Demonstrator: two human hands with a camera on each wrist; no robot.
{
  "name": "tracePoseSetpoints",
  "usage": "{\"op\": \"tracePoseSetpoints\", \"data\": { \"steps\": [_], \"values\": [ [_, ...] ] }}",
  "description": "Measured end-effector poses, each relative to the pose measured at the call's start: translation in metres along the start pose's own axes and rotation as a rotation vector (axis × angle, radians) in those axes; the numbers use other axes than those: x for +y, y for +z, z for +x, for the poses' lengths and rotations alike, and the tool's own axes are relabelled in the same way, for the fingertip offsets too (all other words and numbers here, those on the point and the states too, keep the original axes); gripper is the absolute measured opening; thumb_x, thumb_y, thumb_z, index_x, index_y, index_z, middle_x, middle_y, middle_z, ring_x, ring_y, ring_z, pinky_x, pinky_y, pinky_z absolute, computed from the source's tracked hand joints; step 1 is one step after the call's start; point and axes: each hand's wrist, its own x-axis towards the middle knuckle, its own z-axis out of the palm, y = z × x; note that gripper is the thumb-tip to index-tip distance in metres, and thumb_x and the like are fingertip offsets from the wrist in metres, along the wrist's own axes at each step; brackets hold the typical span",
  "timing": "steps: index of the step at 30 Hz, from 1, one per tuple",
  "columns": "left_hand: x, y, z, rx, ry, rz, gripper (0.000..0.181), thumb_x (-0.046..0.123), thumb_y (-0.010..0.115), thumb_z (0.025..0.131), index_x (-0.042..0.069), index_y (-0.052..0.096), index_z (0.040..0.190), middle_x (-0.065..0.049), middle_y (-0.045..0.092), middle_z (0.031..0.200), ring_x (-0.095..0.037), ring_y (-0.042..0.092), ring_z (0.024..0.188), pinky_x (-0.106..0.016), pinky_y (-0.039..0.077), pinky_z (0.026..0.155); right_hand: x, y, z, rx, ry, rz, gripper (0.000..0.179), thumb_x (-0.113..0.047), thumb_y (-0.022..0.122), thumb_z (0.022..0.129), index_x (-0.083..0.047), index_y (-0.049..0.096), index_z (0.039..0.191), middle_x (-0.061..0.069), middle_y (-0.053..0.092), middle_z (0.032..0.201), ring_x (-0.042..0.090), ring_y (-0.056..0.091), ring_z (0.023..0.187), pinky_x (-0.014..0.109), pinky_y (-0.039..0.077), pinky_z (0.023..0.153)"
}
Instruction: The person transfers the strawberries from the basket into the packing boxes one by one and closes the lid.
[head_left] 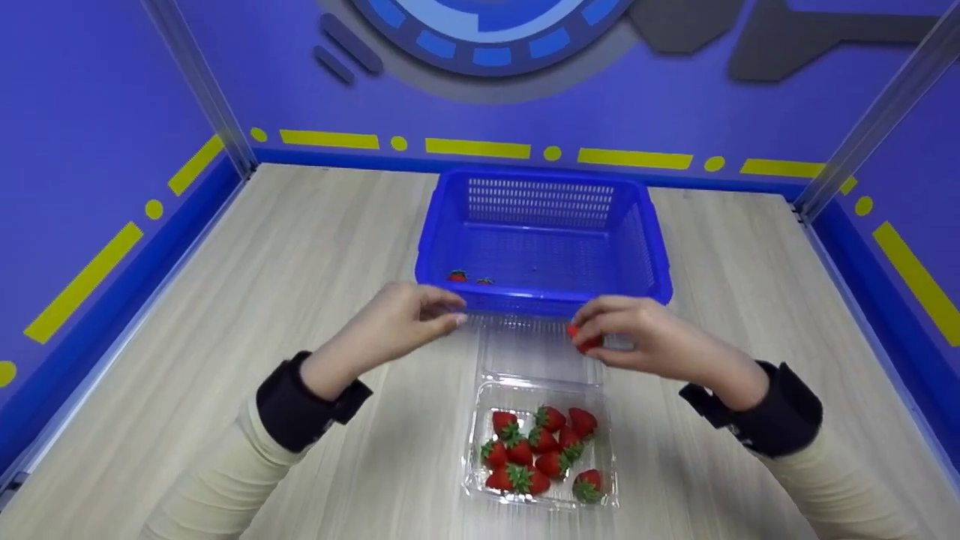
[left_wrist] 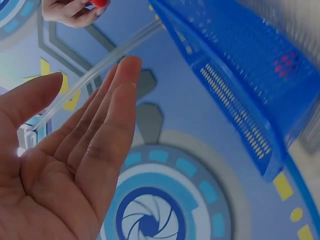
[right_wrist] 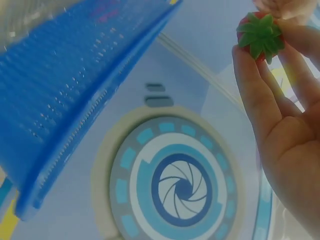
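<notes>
My right hand (head_left: 649,335) pinches a strawberry (head_left: 585,341) between thumb and fingers, above the lid of the clear box. In the right wrist view the green leaves of that strawberry (right_wrist: 260,36) face the camera. My left hand (head_left: 397,321) holds nothing; its fingers are loosely bent near the front left corner of the blue basket (head_left: 544,294). The left wrist view shows its palm and relaxed fingers (left_wrist: 107,130). Below both hands lies an opened clear plastic box (head_left: 480,390) with several strawberries (head_left: 541,442) in it. Two strawberries (head_left: 457,277) show inside the basket at its near left.
The basket stands toward the back of the wooden table (head_left: 337,225), and the box's transparent lid (head_left: 536,349) lies folded out between basket and box. Blue printed walls (head_left: 480,112) with metal corner posts (head_left: 217,97) enclose the table at the back and sides.
</notes>
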Motion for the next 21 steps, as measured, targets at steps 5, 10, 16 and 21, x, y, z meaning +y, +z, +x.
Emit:
{"op": "tracePoseSetpoints", "data": {
  "steps": [5,10,16,21],
  "values": [
    [-0.013,0.022,-0.006,-0.052,-0.035,-0.080,0.032,0.015,0.065,0.099,-0.009,0.069,0.120,-0.019,0.078,0.097,-0.025,0.075,0.087,-0.030,0.063,0.076,-0.011,0.014,-0.017,-0.016,-0.001,0.037,0.029,0.009,0.079,0.080,-0.010,0.075,0.101,0.009,0.072,0.106,0.023,0.070,0.094,0.031,0.064,0.078],
    [-0.023,0.039,-0.012,-0.070,-0.062,-0.112,0.035,0.016,0.066,0.098,-0.009,0.069,0.122,-0.018,0.079,0.093,-0.021,0.075,0.083,-0.021,0.056,0.068,-0.019,0.024,-0.031,-0.042,-0.003,0.040,0.030,0.009,0.080,0.079,-0.012,0.075,0.101,0.008,0.072,0.106,0.022,0.070,0.094,0.028,0.063,0.079],
    [-0.027,0.054,-0.024,-0.050,-0.057,-0.117,0.035,0.015,0.068,0.097,-0.009,0.068,0.123,-0.018,0.078,0.094,-0.023,0.075,0.083,-0.024,0.058,0.070,-0.026,0.032,-0.037,-0.097,0.016,0.039,0.027,0.006,0.081,0.080,-0.012,0.075,0.099,0.005,0.071,0.105,0.018,0.069,0.093,0.022,0.060,0.079],
    [-0.033,0.067,-0.030,-0.051,-0.066,-0.093,0.036,0.016,0.069,0.096,-0.009,0.068,0.123,-0.017,0.079,0.094,-0.023,0.075,0.084,-0.028,0.060,0.073,-0.031,0.041,-0.044,-0.134,0.038,0.034,0.025,0.006,0.081,0.079,-0.010,0.075,0.098,0.004,0.071,0.105,0.017,0.070,0.094,0.021,0.060,0.081]
  ]
}}
